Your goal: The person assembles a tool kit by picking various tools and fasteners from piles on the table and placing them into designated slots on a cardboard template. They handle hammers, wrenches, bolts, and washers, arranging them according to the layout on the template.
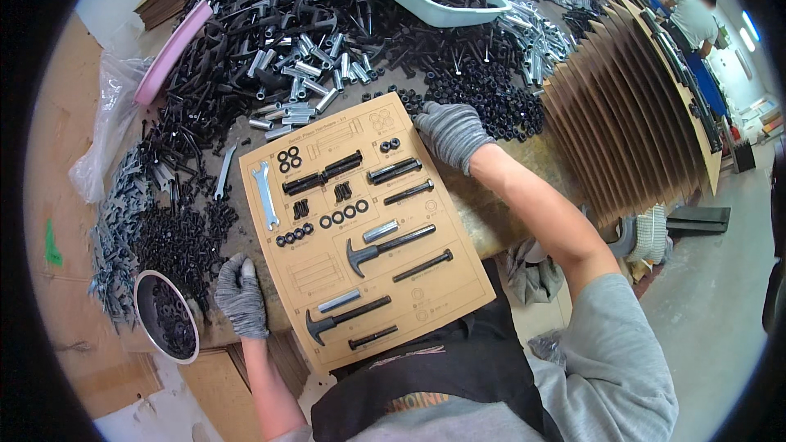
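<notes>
Flat cardboard template (360, 233), perhaps half-filled

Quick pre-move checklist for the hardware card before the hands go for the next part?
1. Card flat on table: ok.
2. Spanner seated at card's left edge: ok.
3. All card slots filled: not ok, outlines near the top and lower left show bare.
4. Right hand at the nut pile: ok; what it holds: cannot tell.
5. Left hand beside bowl, off the card: ok.
</notes>
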### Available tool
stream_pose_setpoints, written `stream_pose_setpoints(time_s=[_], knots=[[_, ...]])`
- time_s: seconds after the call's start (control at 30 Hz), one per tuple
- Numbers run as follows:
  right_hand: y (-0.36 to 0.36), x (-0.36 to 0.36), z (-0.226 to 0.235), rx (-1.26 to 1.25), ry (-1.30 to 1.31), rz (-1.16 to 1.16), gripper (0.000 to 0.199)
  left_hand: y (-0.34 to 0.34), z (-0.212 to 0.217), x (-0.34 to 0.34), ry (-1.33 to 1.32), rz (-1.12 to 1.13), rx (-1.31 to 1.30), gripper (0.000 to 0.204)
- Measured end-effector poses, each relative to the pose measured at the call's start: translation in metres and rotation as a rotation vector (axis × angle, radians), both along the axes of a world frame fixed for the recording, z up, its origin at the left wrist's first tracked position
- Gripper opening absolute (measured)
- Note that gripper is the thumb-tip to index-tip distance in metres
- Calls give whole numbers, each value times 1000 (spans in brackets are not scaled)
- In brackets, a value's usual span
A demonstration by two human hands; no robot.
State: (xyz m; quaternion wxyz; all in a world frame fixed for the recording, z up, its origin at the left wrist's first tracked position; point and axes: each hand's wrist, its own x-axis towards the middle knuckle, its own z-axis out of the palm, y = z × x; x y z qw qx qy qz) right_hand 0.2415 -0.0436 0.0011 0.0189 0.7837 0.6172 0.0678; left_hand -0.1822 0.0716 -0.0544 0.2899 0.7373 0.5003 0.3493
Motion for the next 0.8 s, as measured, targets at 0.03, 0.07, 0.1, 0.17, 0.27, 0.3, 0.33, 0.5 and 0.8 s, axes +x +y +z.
stream_pose_setpoints(time_s=[0.03, 0.07, 0.1, 0.17, 0.27, 0.3, 0.33, 0.5, 0.8], knots=[[-6, -1, 5, 36, 69, -11, 17, 2, -4, -3, -11, -5, 10, 16], [-9, -6, 10, 73, 126, -99, 18, 3, -6, -7, -22, -1, 18, 16], [-20, -6, 10, 209, 213, -63, 16, 2, -7, -7, -38, -10, -4, 16], [-43, -9, 13, 361, 479, -43, 16, -1, 3, -1, -2, 1, -16, 17], [-75, -34, 22, 59, 1016, -186, 22, -1, 0, 0, -11, -3, -41, 18], [-79, -39, 23, -47, 1049, -172, 23, 0, -2, -1, -25, -3, -39, 18], [-81, -43, 23, -154, 1080, -158, 24, -1, -3, -2, -39, -2, -37, 18], [-86, -61, 12, 62, 1018, -295, 20, -1, 0, -2, 10, -3, 10, 16], [-90, -66, 16, 44, 871, -242, 21, -2, 2, -6, 49, 4, 45, 17]])
